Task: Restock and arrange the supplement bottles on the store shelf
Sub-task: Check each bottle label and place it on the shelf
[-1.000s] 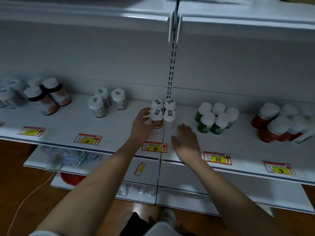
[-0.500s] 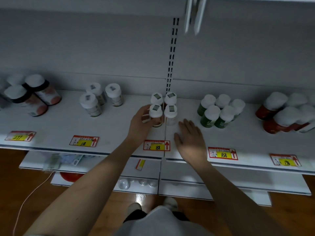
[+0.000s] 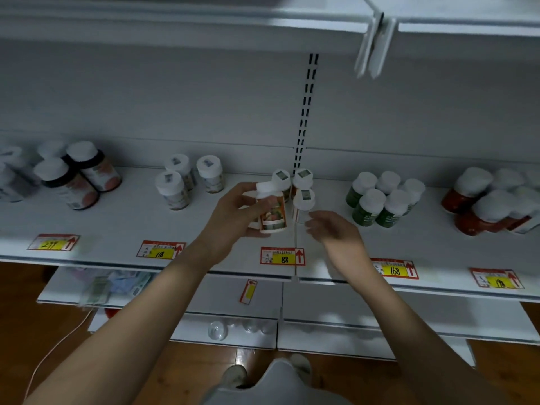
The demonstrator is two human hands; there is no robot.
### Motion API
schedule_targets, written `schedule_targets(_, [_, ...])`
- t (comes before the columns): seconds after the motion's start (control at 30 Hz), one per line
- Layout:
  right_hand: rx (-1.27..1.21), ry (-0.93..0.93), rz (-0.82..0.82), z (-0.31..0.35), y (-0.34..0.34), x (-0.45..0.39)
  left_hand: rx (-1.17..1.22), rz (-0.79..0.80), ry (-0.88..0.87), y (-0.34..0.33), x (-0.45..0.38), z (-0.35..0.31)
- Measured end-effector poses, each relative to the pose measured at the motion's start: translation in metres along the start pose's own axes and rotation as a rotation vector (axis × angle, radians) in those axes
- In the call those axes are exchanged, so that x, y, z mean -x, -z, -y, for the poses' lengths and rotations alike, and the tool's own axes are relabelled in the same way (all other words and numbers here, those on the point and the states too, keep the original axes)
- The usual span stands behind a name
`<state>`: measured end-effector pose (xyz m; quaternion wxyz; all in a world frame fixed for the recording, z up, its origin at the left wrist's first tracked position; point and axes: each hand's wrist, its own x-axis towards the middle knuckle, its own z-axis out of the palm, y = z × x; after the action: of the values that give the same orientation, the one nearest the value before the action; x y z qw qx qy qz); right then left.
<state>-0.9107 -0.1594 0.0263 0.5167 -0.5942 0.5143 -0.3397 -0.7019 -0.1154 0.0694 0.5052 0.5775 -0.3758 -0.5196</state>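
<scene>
White shelving (image 3: 122,226) fills the view, with a brown wooden floor (image 3: 35,331) below it. Nearest, along the shelf's front edge, sit red-and-yellow price tags: one reading 88 (image 3: 283,256) at the centre and one reading 168 (image 3: 394,269) to its right. Just beyond the 88 tag, the left hand (image 3: 233,217) grips a white-capped supplement bottle (image 3: 272,209) with an orange pictured label, fingers and thumb curled round it, the bottle tilted and held above the shelf surface. To its right, the right hand (image 3: 333,232) hovers with fingers loosely spread and holds nothing, its fingertips (image 3: 310,221) just beside a standing white bottle (image 3: 303,204). Behind these, two more white-capped bottles (image 3: 292,178) stand side by side near the slotted upright (image 3: 305,112) of the back wall. Farther left on the same shelf stand three pale bottles (image 3: 187,179), then dark bottles (image 3: 79,176) with white caps at the far left. To the right stand the green bottles (image 3: 382,200) in a tight cluster, and red bottles (image 3: 491,203) near the right edge, some leaning.
</scene>
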Motion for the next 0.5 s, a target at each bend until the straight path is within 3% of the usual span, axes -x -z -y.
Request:
schedule_targets(0.1, [-0.276, -0.054, 0.165, 0.035, -0.010, 0.017, -0.032, 0.051, -0.031, -0.005, 0.008, -0.019])
schedule_targets(0.2, [-0.478, -0.083, 0.231, 0.053, -0.017, 0.028, -0.039, 0.071, -0.067, -0.010, 0.015, -0.029])
schedule_targets(0.5, [-0.527, -0.047, 0.179, 0.057, -0.027, 0.035, -0.045, 0.070, -0.050, -0.007, 0.025, -0.034])
